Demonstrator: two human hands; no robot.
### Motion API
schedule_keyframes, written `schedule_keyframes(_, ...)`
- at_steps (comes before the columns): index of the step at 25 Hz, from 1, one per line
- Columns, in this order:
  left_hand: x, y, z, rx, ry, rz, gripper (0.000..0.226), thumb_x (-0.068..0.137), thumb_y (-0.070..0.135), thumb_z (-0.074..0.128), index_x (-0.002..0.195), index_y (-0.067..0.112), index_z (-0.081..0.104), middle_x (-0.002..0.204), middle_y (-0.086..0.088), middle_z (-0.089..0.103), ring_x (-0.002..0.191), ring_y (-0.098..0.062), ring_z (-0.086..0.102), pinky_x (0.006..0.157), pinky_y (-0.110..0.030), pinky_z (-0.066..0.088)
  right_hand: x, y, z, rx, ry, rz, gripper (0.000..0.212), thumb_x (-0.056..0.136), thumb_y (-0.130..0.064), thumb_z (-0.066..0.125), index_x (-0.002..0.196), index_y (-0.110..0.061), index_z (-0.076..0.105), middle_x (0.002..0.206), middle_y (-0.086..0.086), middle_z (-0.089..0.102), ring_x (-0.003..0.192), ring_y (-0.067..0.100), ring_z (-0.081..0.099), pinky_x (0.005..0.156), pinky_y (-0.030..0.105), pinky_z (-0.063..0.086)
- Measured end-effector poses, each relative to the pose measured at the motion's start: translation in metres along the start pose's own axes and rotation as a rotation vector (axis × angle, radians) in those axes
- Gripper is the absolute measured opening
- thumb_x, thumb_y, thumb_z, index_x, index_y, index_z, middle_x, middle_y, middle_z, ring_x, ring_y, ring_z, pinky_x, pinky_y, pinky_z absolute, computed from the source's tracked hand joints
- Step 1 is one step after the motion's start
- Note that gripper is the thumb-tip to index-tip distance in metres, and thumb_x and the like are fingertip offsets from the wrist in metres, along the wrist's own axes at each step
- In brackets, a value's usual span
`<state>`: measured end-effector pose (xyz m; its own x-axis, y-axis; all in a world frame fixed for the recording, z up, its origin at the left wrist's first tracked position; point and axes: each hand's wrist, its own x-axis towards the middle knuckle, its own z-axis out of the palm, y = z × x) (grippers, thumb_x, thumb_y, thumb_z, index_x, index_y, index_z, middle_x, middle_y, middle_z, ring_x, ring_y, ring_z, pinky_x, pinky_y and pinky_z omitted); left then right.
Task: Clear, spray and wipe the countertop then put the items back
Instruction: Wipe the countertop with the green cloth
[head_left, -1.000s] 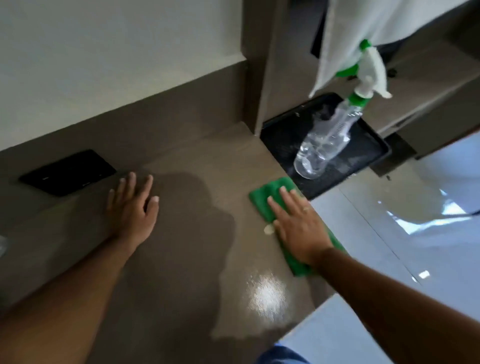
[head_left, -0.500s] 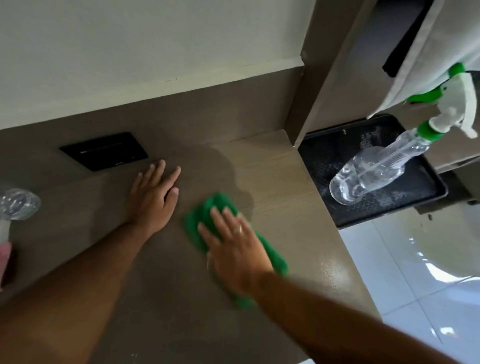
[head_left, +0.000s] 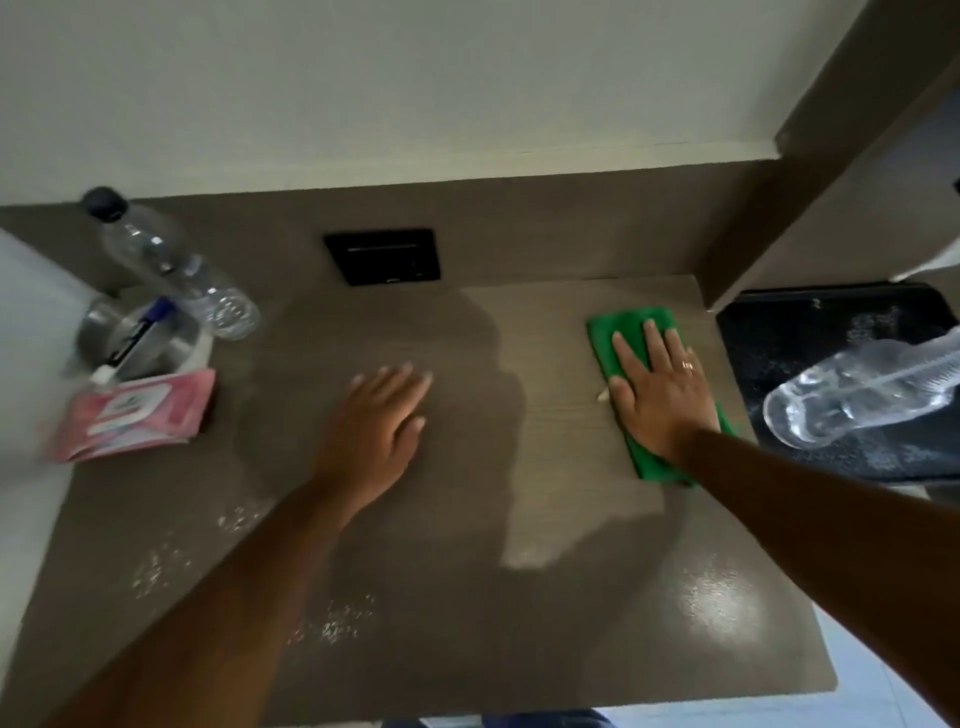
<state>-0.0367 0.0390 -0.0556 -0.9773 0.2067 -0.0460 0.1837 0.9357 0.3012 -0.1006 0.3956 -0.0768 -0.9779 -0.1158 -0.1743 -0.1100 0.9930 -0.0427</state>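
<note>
Far to the left of the fingers, a clear water bottle (head_left: 171, 265) is leaning over a metal cup (head_left: 136, 338) that is holding a pen (head_left: 136, 332), with a pink wipes pack (head_left: 136, 413) lying in front. The left hand (head_left: 376, 434) is resting flat, fingers spread, on the countertop (head_left: 467, 597). The right hand (head_left: 662, 389) is pressing open fingers onto the green cloth (head_left: 631, 325). Beyond its fingers to the right, a spray bottle (head_left: 852, 397) is showing over a black tray (head_left: 810, 332).

green cloth (head_left: 618, 323) flat on brown countertop (head_left: 467, 597)

Both hands lie flat, palms down: left (head_left: 382, 423) fingers spread; right (head_left: 660, 395) (ringed).
</note>
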Motion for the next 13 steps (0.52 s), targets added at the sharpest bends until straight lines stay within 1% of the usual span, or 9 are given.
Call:
schedule_keyframes(1,-0.040,-0.021,-0.004,-0.006,0.035,-0.091,0.053,0.093,0.035,0.045,0.143,0.018,0.046,0.148,-0.014,0.045,0.138,-0.035,0.040,0.113,-0.051,0.029,0.021,-0.020,-0.002,-0.003,-0.002,0.023,0.062,0.099,-0.047,0.023,0.157,-0.028,0.015,0.165,0.016,0.009,0.151,0.036,0.007,0.122,0.049,0.011)
schedule_keyframes(3,-0.122,-0.067,-0.013,0.010,0.093,-0.303,0.057,0.092,0.039,0.042,0.142,0.012,0.047,0.147,-0.021,0.044,0.137,-0.040,0.040,0.111,-0.054,0.032,0.055,-0.076,-0.006,-0.010,-0.015,-0.011,0.062,0.098,-0.047,0.018,0.157,-0.027,0.013,0.165,0.015,0.006,0.151,0.036,0.006,0.122,0.050,0.009)
schedule_keyframes(6,-0.207,-0.121,-0.024,0.072,0.076,-0.594,0.065,0.090,0.041,0.040,0.144,0.006,0.041,0.150,-0.027,0.036,0.140,-0.044,0.031,0.114,-0.054,0.024,0.059,-0.179,0.000,-0.001,-0.031,-0.159,0.063,0.097,-0.047,0.021,0.157,-0.028,0.015,0.165,0.013,0.007,0.151,0.035,0.006,0.121,0.050,0.009)
schedule_keyframes(8,-0.237,-0.143,-0.028,0.078,0.098,-0.709,0.069,0.090,0.043,0.039,0.147,0.003,0.034,0.153,-0.026,0.030,0.142,-0.042,0.027,0.115,-0.053,0.023,0.026,-0.249,0.009,-0.007,-0.032,-0.321,0.062,0.097,-0.047,0.027,0.156,-0.029,0.019,0.165,0.013,0.009,0.151,0.035,0.010,0.120,0.050,0.012)
schedule_keyframes(10,-0.254,-0.156,-0.026,0.082,0.098,-0.780,0.074,0.091,0.046,0.039,0.148,0.001,0.027,0.156,-0.025,0.025,0.143,-0.041,0.024,0.116,-0.053,0.022,-0.030,-0.305,0.019,-0.020,-0.062,-0.521,0.061,0.097,-0.046,0.029,0.155,-0.029,0.022,0.165,0.013,0.011,0.150,0.036,0.012,0.119,0.051,0.013)
schedule_keyframes(12,-0.263,-0.162,-0.020,0.102,0.077,-0.796,0.073,0.094,0.043,0.042,0.148,-0.002,0.024,0.156,-0.026,0.023,0.143,-0.042,0.023,0.117,-0.054,0.020,-0.098,-0.331,0.029,-0.051,-0.139,-0.765,0.060,0.097,-0.046,0.030,0.154,-0.028,0.023,0.164,0.013,0.012,0.150,0.035,0.013,0.120,0.052,0.011)
schedule_keyframes(13,-0.265,-0.164,-0.018,0.106,0.073,-0.795,0.072,0.095,0.041,0.044,0.148,-0.003,0.023,0.156,-0.026,0.023,0.143,-0.042,0.023,0.117,-0.055,0.020,-0.127,-0.325,0.033,-0.048,-0.176,-0.869,0.059,0.098,-0.047,0.030,0.153,-0.029,0.025,0.164,0.011,0.012,0.150,0.033,0.013,0.121,0.051,0.010)
